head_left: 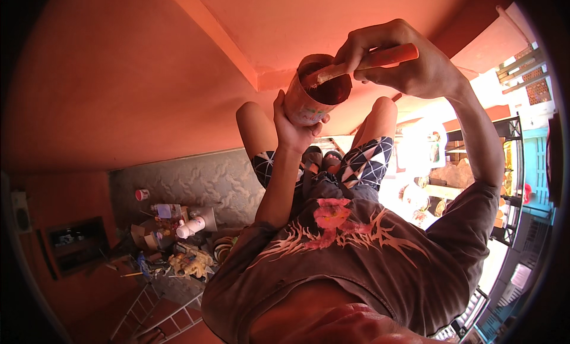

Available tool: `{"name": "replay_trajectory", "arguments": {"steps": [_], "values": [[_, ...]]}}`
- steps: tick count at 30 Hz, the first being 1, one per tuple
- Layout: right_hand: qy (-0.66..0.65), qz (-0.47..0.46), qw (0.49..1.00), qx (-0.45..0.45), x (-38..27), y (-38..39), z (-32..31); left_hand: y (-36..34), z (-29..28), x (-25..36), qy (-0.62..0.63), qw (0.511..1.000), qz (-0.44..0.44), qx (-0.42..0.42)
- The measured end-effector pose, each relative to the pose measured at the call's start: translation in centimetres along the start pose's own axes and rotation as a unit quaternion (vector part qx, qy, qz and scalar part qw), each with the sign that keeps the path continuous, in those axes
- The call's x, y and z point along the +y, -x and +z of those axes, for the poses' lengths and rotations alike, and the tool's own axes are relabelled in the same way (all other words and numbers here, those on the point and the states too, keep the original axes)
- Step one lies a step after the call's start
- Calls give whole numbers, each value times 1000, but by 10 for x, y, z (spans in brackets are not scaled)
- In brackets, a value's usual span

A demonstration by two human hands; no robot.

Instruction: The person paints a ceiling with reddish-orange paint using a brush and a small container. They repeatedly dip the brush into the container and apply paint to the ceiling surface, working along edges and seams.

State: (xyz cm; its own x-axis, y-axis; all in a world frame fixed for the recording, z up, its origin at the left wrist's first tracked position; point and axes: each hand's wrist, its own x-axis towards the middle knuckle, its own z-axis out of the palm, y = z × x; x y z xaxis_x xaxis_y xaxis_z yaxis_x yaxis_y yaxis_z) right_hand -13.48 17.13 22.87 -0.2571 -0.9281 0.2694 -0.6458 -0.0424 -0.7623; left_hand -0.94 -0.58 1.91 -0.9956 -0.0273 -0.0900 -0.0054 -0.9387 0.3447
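Note:
My left hand (294,133) is wrapped round a cylindrical paint can (303,108), holding it up and tilted between my raised knees. Dark red paint coats the inside of the can, and drips and smears mark its outside. In my right hand (409,68) is a paintbrush, its orange-red handle (392,55) pinched between thumb and fingers. The brush slants down to the left with its head in the can's mouth; the bristle tips are hidden inside.
An orange-red wall (148,77) rises close in front and to the left. Patterned grey paving (202,178) lies lower left, with a small red-and-white bucket (141,194), a white-pink container (190,227), a heap of clutter (190,264) and a metal ladder (172,320). Bright daylight enters at right.

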Motion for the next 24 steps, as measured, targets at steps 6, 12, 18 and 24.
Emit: {"name": "replay_trajectory", "arguments": {"steps": [6, 12, 18, 24], "values": [[54, -9, 983, -174, -5, -14, -3, 3, -8, -3, -43, 998, -3, 42], [185, 35, 949, -253, -19, -25, 3, 4, -24, -3, -86, 996, 12, 21], [228, 83, 945, -219, -31, -29, 4, 3, -13, -13, -77, 995, 0, 64], [244, 108, 922, -280, -35, -42, -2, 1, -15, -27, -33, 995, -39, 91]]}}
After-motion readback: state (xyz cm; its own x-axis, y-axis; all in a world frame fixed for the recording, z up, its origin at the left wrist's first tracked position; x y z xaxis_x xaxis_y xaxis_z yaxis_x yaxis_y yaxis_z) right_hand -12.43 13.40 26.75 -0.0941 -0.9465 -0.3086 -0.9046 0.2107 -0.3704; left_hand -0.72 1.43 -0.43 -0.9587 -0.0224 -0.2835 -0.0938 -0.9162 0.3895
